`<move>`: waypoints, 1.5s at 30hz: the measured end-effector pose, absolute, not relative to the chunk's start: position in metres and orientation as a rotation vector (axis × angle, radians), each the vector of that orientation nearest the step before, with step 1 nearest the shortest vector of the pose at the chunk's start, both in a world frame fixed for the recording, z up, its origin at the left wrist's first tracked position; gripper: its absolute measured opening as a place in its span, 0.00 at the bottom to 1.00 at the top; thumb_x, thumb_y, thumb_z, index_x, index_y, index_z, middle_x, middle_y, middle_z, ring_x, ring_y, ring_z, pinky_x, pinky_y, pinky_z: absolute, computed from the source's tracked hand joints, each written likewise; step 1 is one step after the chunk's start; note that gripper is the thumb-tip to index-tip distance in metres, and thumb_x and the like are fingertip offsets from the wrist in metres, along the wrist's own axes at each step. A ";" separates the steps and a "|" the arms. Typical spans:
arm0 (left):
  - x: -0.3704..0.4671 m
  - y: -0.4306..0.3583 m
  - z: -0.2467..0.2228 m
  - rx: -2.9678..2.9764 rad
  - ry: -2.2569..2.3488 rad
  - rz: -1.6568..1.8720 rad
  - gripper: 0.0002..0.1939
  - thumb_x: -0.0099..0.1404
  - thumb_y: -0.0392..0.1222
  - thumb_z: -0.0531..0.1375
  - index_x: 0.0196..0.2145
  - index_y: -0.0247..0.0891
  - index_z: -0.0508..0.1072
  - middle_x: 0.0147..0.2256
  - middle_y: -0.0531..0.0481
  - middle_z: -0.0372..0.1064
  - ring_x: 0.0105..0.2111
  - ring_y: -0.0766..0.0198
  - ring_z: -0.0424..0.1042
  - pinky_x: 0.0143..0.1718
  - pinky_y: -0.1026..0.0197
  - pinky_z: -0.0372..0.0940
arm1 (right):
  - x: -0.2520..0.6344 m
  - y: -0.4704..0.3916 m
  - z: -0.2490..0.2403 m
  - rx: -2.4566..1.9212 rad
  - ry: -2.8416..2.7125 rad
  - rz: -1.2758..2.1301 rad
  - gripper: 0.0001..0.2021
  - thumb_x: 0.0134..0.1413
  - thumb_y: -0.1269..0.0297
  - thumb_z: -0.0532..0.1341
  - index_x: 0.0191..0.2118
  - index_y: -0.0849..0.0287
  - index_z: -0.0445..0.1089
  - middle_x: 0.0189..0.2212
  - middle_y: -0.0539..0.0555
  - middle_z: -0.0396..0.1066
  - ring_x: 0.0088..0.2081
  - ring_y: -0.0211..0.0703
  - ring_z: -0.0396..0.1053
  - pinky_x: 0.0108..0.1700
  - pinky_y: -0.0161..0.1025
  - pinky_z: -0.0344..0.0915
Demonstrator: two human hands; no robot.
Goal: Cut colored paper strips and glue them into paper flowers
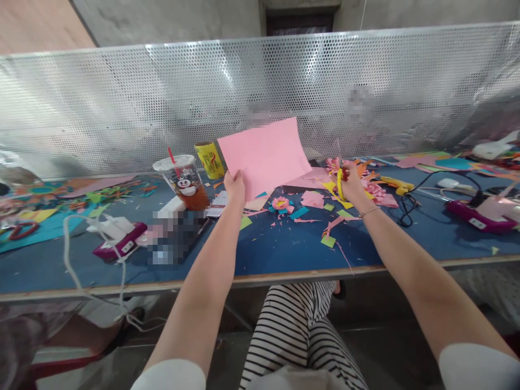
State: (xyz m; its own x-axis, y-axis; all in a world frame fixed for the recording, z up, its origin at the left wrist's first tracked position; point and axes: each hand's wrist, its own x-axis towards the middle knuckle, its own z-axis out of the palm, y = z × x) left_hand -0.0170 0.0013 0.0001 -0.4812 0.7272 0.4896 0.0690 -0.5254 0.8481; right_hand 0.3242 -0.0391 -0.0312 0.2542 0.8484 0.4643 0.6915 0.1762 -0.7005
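Observation:
A large pink sheet of paper (266,157) is raised above the table, tilted towards me. My left hand (235,187) grips it by its lower left corner, the thumb on the front face. To the right of the sheet, my right hand (350,184) is closed around yellow-handled scissors (340,183), whose blades point up and away from the paper. Beneath the sheet lie a pink paper flower (281,204), pink pieces (312,199) and green scraps (328,241). More pink paper flowers (376,192) lie just beyond my right hand.
A plastic drink cup (187,187) and a yellow container (210,161) stand left of the sheet. Purple power strips (122,244) with cables lie on both sides of the blue table (276,260). A perforated metal screen (162,97) runs along the back.

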 end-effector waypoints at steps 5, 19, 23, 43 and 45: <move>-0.016 0.007 -0.001 1.156 1.012 1.837 0.08 0.53 0.39 0.62 0.32 0.36 0.71 0.32 0.51 0.72 0.30 0.69 0.69 0.36 0.66 0.64 | 0.323 -0.041 -0.026 -1.364 -1.244 0.401 0.26 0.49 0.51 0.57 0.51 0.55 0.52 0.45 0.57 0.64 0.35 0.40 0.69 0.32 0.37 0.68; -0.010 -0.007 -0.006 1.101 0.758 1.291 0.18 0.47 0.40 0.67 0.36 0.32 0.72 0.35 0.44 0.74 0.31 0.61 0.72 0.35 0.59 0.69 | 0.329 -0.045 -0.023 -1.030 -1.330 0.244 0.19 0.40 0.64 0.62 0.40 0.55 0.55 0.28 0.47 0.57 0.27 0.35 0.59 0.29 0.35 0.62; -0.010 -0.008 -0.010 1.127 0.769 1.115 0.16 0.49 0.35 0.65 0.37 0.30 0.72 0.36 0.41 0.74 0.32 0.60 0.73 0.36 0.59 0.70 | 0.332 -0.043 -0.024 -0.999 -1.295 0.201 0.16 0.42 0.65 0.60 0.37 0.54 0.53 0.28 0.47 0.55 0.25 0.34 0.56 0.27 0.34 0.60; -0.015 0.013 -0.021 1.255 1.121 1.539 0.07 0.57 0.35 0.55 0.23 0.36 0.60 0.15 0.58 0.55 0.12 0.74 0.56 0.13 0.70 0.52 | 0.319 -0.038 -0.039 -1.123 -1.351 0.212 0.19 0.47 0.57 0.60 0.44 0.56 0.57 0.30 0.52 0.61 0.28 0.40 0.60 0.31 0.42 0.64; -0.019 0.016 -0.021 1.204 1.141 1.608 0.07 0.58 0.36 0.54 0.23 0.36 0.60 0.15 0.58 0.55 0.12 0.74 0.55 0.13 0.70 0.50 | 0.321 -0.035 -0.043 -1.154 -1.384 0.272 0.20 0.46 0.52 0.60 0.43 0.56 0.57 0.29 0.51 0.61 0.27 0.39 0.60 0.29 0.40 0.64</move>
State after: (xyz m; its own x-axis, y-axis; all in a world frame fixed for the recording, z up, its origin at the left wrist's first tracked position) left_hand -0.0185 0.0162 -0.0209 -0.2195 0.9450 0.2424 -0.0837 -0.2658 0.9604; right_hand 0.3211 -0.0355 -0.0431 0.2520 0.7451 0.6176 0.4565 0.4712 -0.7547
